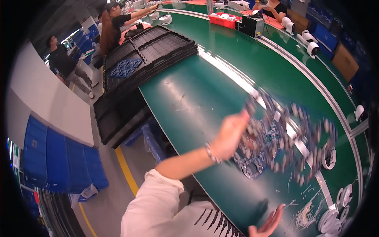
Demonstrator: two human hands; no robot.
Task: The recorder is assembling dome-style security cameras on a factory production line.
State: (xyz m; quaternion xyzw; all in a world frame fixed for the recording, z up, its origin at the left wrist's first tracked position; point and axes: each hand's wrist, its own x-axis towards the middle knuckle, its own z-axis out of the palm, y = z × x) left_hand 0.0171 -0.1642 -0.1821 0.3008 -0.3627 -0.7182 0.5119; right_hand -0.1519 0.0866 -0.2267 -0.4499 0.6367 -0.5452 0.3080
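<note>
Circuit boards (pixel 258 138): a loose, lattice-like bunch, held above the right part of the counter and strongly blurred, so that single pieces cannot be counted.
Boards beneath: further blue boards (pixel 252 168), less blurred, seen just below the bunch; whether the two are joined cannot be told.
Left hand (pixel 229 136): reached out across the counter, a bead bracelet (pixel 213 153) being worn at the wrist; the near edge of the bunch appears to be grasped by the fingers, though their exact hold is lost in the blur.
Right hand (pixel 270 225): held low at the counter's near edge, with fingers spread and nothing grasped.
Step in hand: judged to be the moving of the boards by the left hand alone.
Next move: a firm edge grip and a level set-down are judged to be called for, support by the free hand being useful against snagging.
Counter (pixel 185 102): green and glossy, bordered by a metal rail (pixel 229 69); white slivers (pixel 308 215) are scattered near the right hand, beside round white parts (pixel 329 223).
Trays (pixel 166 47): black and stacked at the counter's far left end, a blue board sheet (pixel 126 68) being carried on top.
Room: blue crates (pixel 59 158) are stood at the left, a yellow line (pixel 126 170) is marked on the floor, and co-workers (pixel 114 23) are seen beyond.
</note>
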